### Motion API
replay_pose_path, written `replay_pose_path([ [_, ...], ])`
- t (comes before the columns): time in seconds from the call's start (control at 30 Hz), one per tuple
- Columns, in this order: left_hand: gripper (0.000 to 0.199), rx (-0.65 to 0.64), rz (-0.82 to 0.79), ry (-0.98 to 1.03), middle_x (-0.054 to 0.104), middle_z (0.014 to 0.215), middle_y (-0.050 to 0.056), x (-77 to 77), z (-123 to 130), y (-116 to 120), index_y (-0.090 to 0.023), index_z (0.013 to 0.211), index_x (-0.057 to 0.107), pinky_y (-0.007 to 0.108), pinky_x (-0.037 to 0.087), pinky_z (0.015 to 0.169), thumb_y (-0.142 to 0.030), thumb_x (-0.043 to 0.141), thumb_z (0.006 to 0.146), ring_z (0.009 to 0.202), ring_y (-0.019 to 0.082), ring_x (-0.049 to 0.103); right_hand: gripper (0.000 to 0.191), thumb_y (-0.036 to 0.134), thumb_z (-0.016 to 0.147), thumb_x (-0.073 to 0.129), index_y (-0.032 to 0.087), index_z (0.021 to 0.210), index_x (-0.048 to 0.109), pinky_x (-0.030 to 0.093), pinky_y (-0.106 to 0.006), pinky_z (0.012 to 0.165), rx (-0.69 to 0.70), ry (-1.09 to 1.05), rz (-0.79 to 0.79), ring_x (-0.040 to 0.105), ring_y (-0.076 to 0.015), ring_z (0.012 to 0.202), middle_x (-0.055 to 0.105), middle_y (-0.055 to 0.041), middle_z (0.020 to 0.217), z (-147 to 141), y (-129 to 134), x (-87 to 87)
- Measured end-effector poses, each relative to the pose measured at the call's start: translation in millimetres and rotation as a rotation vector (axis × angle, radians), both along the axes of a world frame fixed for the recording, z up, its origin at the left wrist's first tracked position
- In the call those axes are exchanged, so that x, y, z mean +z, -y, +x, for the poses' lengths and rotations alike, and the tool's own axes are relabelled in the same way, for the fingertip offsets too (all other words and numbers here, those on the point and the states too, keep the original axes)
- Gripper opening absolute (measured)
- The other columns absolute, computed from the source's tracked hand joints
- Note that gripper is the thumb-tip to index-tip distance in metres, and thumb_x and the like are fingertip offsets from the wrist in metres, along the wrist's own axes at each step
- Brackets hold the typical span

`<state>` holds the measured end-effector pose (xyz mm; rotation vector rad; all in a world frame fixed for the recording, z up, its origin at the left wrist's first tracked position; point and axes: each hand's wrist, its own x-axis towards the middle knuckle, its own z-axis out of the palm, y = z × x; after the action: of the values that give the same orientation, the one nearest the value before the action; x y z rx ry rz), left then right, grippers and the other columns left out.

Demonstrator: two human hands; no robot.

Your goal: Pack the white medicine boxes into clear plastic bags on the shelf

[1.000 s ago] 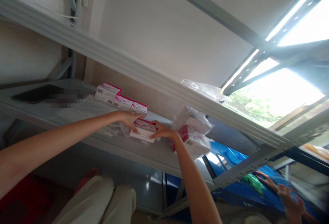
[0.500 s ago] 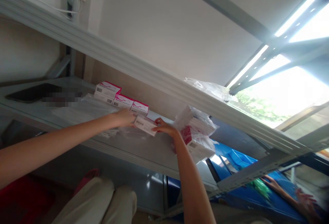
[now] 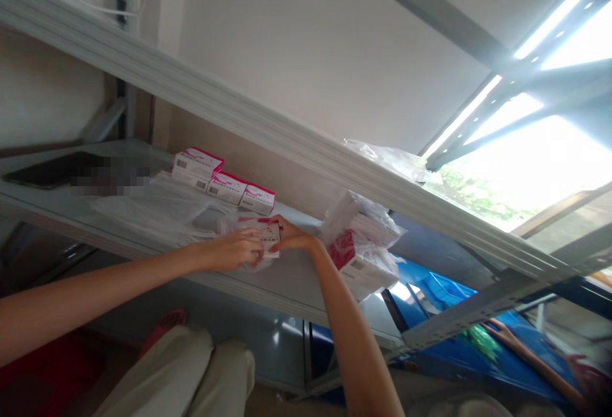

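Observation:
A white and pink carton (image 3: 270, 233) is held between my two hands above the shelf, partly inside a clear plastic bag (image 3: 255, 265). My left hand (image 3: 241, 248) lies over the bag and the carton's left part, its fingers bent around them. At the carton's right end my right hand (image 3: 290, 236) grips, thumb and fingers on opposite edges. Behind them stand several similar cartons (image 3: 228, 188) in a row, with two stacked at the left end. Flat clear bags (image 3: 157, 210) lie to the left of my hands.
Bagged cartons (image 3: 356, 261) are piled at the right on the grey shelf (image 3: 301, 277). A dark flat tablet-like object (image 3: 52, 169) lies far left. An upper shelf beam (image 3: 268, 124) crosses overhead. At lower right, another person's hand (image 3: 502, 333) is near green material and a blue bin (image 3: 444, 292).
The carton has turned and shifted slightly left, and a clear bag now surrounds part of it. My left hand has moved over the bag; my right hand stays at the carton's right end.

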<state>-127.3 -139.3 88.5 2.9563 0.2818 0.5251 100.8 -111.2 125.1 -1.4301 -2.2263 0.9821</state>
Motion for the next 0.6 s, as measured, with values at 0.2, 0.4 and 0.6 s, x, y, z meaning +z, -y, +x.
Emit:
replay_pose_path([
  [0.2,0.035,0.454,-0.166,0.080,0.069,0.110,0.006,18.1,-16,-10,-0.020,0.109,0.066,0.038,0.040,0.095,-0.034,0.035,0.100,0.103,0.025,0.061,0.077,0.005,0.047,0.083,0.026,0.115,0.055,0.042,-0.036,0.103,0.010,-0.073,-0.037,0.052,-0.0236,0.116,0.057,-0.0029,0.122,-3,1,-4.1],
  [0.4,0.089,0.501,-0.168,-0.223,0.031,0.153,0.021,10.4,15,-26,-0.015,0.148,0.032,0.043,0.028,0.108,-0.041,0.074,0.074,0.138,0.038,0.034,0.078,0.012,0.048,0.087,0.021,0.115,0.048,0.037,-0.035,0.106,0.021,-0.178,-0.026,0.049,-0.0226,0.119,0.053,-0.0055,0.126,0,-4,-27.1],
  [0.6,0.100,0.435,-0.228,-0.377,0.029,0.154,0.023,0.4,24,-52,-0.020,0.153,0.023,0.055,0.013,0.113,-0.048,0.073,0.071,0.142,0.039,0.026,0.089,0.016,0.048,0.088,0.023,0.124,0.043,0.039,-0.038,0.106,-0.062,-0.138,-0.032,0.049,-0.0239,0.123,0.051,-0.0085,0.132,5,-3,-51.7],
])
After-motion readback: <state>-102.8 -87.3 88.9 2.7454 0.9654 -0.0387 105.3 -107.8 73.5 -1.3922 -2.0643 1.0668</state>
